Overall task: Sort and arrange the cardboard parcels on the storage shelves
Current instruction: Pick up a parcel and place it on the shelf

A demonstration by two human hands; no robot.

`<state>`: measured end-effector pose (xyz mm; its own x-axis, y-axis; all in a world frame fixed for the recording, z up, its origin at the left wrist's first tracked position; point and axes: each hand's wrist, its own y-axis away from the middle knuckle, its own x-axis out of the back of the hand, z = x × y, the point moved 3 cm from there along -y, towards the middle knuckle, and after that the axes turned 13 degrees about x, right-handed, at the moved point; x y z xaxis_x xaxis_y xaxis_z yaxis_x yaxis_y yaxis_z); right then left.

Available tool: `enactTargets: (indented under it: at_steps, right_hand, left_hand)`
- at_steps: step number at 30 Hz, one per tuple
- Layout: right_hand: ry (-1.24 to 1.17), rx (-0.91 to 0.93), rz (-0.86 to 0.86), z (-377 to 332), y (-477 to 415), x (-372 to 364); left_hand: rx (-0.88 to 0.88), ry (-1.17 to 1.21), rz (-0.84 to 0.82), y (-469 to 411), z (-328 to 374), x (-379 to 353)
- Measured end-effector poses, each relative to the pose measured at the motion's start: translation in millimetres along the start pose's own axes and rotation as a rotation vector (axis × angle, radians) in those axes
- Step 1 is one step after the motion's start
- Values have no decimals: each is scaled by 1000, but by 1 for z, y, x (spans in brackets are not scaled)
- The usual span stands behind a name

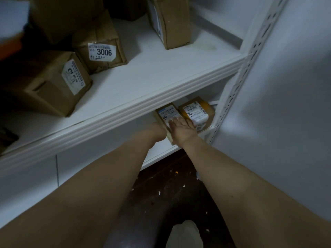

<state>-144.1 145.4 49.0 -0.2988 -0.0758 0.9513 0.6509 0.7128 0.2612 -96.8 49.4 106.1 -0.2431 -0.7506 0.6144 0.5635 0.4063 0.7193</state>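
On the lower shelf (161, 149) lies a flat cardboard parcel (165, 113) with a white label, close to the front edge. My right hand (181, 130) rests flat on top of it, fingers spread over the label. My left hand (158, 131) is against the parcel's left side with its fingers curled round the edge, their tips hidden. A second labelled parcel (197, 110) with yellow tape sits just to its right, touching it, against the shelf upright.
The upper shelf (152, 83) carries a parcel marked 3006 (101, 49), a boxier parcel (57, 85) at the left front, an upright parcel (170, 24) at the back and larger boxes behind. A perforated white upright (238, 83) bounds the right. Dark floor (170, 190) with scraps lies below.
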Motion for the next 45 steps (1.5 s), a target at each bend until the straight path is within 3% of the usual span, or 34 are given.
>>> enactTargets:
  at_steps: [6,10,17,27,32,42,45]
  right_hand:
    - [132,-89,-2,-20,72,73]
    - [188,-186,164,-32,123,128]
    - [77,-295,493,-57,150,221]
    - [-210,-293,683,-40,68,284]
    - [-384,-312,711,-10,19,304]
    - [-373,-300,635,14,-40,315]
    - [-480,-288,694,16,-38,314]
  left_hand:
    - [-148,14,-99,87,16,8]
    - [-260,10,-138,141,29,21]
    - [-442,264,71,186,57,100]
    - [-380,362,371,154,80,189]
    - [-307,424,418,127,105,212]
    - [-168,417,457,95,125,232]
    - [-140,436,464,90,123,235]
